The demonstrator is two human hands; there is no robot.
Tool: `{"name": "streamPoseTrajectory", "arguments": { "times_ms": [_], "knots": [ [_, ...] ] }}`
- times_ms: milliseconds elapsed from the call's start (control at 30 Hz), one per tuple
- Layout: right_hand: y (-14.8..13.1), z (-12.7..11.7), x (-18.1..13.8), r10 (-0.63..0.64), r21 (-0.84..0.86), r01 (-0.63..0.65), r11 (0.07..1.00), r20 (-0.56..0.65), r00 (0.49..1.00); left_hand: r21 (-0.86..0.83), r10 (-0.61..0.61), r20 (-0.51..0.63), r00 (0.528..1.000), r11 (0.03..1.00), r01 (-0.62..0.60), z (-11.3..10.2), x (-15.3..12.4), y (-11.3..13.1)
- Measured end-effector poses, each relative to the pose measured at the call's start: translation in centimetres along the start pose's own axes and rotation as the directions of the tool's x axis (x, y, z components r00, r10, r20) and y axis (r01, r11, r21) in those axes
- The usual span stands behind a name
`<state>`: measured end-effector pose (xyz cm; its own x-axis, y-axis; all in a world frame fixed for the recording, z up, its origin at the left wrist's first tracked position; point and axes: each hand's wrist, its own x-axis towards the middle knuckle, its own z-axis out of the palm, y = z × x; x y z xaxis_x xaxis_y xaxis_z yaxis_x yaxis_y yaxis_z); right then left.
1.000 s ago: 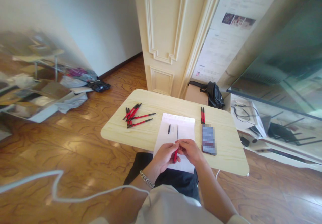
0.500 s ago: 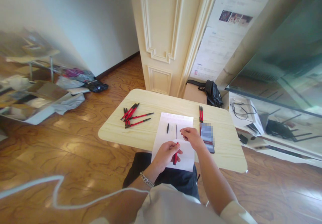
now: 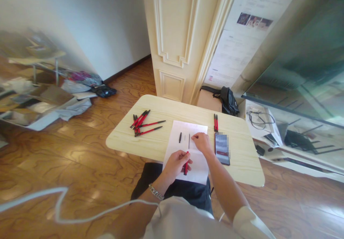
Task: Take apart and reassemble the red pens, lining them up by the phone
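My left hand point(image 3: 177, 164) is closed around a red pen barrel point(image 3: 185, 168), held upright over the lower part of a white sheet of paper point(image 3: 174, 153). My right hand point(image 3: 202, 142) hovers above the sheet with thumb and fingers pinched together; whatever lies between them is too small to make out. Just left of those fingertips, a thin dark pen refill point(image 3: 189, 141) rests on the paper. Further left on the sheet are a black pen tip section point(image 3: 180, 137) and a faint, pale small piece point(image 3: 185, 137), perhaps a spring.
Several red-and-black pens point(image 3: 141, 122) lie in a loose pile at the table's left. Two more pens point(image 3: 215, 123) lie side by side on the right, above a phone point(image 3: 222, 149). The light wooden table point(image 3: 242, 142) has rounded corners. A white cable point(image 3: 107, 210) crosses my left forearm.
My right hand has shifted slightly away from me and towards the refill. My left hand, still holding the red barrel, has moved a little to the left. The parts on the paper stay put.
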<state>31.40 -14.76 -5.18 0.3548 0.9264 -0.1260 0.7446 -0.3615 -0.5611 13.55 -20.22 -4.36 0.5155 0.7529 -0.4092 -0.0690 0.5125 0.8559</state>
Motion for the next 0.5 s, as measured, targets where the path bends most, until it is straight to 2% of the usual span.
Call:
{"name": "streamPoseTrajectory", "arguments": {
  "times_ms": [167, 300, 400, 500],
  "knots": [
    [0.0, -0.1, 0.0, 0.006, 0.056, -0.005, 0.998, -0.021, 1.0, -0.005, -0.021, -0.014, 1.0, 1.0, 0.021, 0.2, 0.0, 0.2],
    [0.2, -1.1, -0.8, 0.014, 0.241, 0.006, 0.97, -0.08, 0.997, -0.031, 0.015, -0.035, 0.999, 0.999, -0.016, 0.3, 0.0, 0.4],
    [0.2, -2.1, -3.0, -0.004, 0.415, 0.049, 0.909, -0.109, 0.994, -0.066, 0.055, -0.064, 0.996, 0.996, -0.059, 0.4, 0.1, 0.6],
    [-0.1, -2.4, -6.3, -0.088, 0.509, 0.091, 0.856, -0.029, 0.996, -0.053, 0.115, -0.115, 0.987, 0.991, -0.121, 0.4, 0.5, 0.7]
  ]
}}
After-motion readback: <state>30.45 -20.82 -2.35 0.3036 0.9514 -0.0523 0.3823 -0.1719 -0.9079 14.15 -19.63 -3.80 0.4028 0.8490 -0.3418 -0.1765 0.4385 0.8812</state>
